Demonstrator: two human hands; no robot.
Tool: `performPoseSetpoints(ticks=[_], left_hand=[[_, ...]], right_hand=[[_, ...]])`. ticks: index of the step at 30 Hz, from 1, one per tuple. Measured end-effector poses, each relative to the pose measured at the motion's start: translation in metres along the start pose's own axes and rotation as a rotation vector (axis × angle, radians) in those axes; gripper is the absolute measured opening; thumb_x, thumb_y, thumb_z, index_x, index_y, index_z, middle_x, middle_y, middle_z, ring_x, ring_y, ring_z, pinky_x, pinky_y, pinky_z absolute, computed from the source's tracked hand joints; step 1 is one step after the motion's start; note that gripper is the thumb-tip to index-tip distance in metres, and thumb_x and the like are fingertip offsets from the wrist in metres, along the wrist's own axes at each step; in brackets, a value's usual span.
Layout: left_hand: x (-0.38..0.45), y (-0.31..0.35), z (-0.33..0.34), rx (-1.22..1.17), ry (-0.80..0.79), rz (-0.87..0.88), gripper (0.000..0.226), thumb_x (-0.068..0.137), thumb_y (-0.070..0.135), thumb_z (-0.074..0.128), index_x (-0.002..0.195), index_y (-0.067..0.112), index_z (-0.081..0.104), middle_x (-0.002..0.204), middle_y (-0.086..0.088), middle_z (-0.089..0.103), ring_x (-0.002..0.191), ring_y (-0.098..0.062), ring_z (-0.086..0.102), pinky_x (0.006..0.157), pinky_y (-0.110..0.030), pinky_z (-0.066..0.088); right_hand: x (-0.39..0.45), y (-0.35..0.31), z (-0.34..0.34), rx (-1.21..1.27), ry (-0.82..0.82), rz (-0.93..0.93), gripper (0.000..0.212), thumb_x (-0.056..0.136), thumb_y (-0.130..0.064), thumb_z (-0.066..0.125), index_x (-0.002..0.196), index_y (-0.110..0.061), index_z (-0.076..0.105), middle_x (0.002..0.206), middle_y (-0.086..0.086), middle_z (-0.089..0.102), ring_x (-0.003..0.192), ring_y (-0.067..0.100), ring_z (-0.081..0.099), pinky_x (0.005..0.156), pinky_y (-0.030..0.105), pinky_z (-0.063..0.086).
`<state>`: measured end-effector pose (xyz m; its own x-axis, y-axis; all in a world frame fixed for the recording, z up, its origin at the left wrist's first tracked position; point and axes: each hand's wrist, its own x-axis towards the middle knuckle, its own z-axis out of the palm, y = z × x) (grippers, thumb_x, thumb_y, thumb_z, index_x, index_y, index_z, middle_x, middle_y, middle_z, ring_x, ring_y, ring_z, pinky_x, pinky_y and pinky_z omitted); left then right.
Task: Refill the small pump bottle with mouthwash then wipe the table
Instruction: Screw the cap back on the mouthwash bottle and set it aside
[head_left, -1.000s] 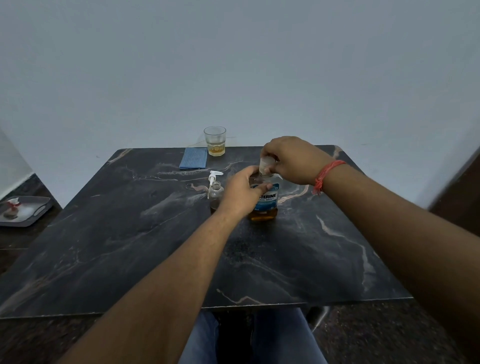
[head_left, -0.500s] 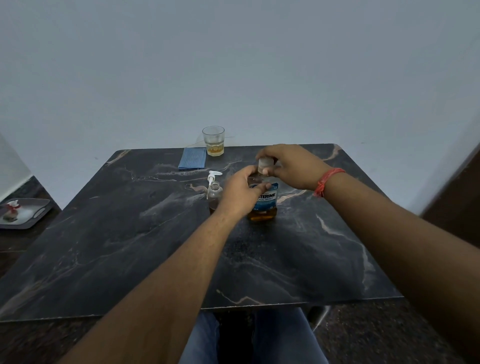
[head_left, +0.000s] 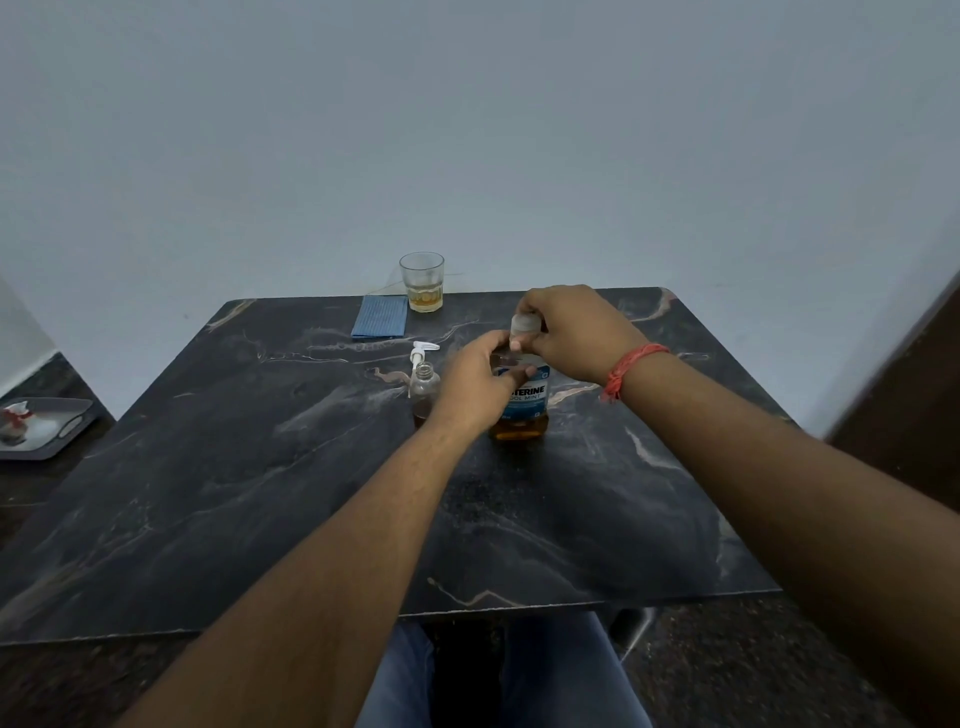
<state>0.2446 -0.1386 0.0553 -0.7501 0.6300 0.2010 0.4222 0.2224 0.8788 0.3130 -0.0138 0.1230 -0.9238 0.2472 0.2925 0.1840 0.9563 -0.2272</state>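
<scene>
Head view: both hands grip mouthwash bottle (head_left: 524, 410) mid-table (head_left: 208, 493); near edge bare.

The left hand (head_left: 475, 387) wraps the mouthwash bottle (head_left: 524, 408), which stands on the table (head_left: 260, 493); the right hand (head_left: 569, 330) sits directly above that grip, fingers round the cap (head_left: 523, 326). Just left of the grip stands the small pump bottle (head_left: 425, 389), its neck open, with the pump head (head_left: 420, 356) right behind it. Farther behind and to the left lies the cloth (head_left: 379, 317), the glass (head_left: 422, 282) just right of it at the far edge. Well off to the left, beyond the table, sits a tray (head_left: 52, 428)
</scene>
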Motion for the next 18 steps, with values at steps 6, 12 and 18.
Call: performPoseSetpoints(ticks=[6,12,18], left_hand=[[0.001,-0.001,0.001,0.007,0.006,0.008,0.032,0.092,0.02,0.071,0.122,0.024,0.063,0.102,0.017,0.062,0.094,0.006,0.053,0.078,-0.018,0.041],[0.0,-0.005,-0.002,-0.021,-0.021,0.002,0.039,0.093,0.022,0.07,0.13,0.022,0.059,0.116,0.012,0.065,0.108,-0.001,0.057,0.091,-0.023,0.048],[-0.019,-0.028,0.01,-0.116,-0.013,-0.11,0.057,0.095,0.014,0.067,0.145,0.024,0.044,0.144,0.006,0.055,0.133,-0.011,0.05,0.112,-0.037,0.043]], right_hand=[[-0.002,-0.003,0.003,0.015,0.02,0.045,0.033,0.088,-0.031,0.07,0.116,-0.016,0.063,0.109,0.006,0.068,0.1,0.022,0.061,0.086,0.038,0.051],[-0.012,0.004,0.013,0.128,0.06,0.073,0.046,0.089,-0.035,0.069,0.13,-0.018,0.058,0.118,0.004,0.064,0.109,0.021,0.059,0.092,0.04,0.05],[-0.042,0.027,0.042,0.351,0.088,0.235,0.053,0.09,-0.025,0.07,0.138,-0.013,0.051,0.125,0.004,0.062,0.11,0.014,0.058,0.096,0.03,0.048]])
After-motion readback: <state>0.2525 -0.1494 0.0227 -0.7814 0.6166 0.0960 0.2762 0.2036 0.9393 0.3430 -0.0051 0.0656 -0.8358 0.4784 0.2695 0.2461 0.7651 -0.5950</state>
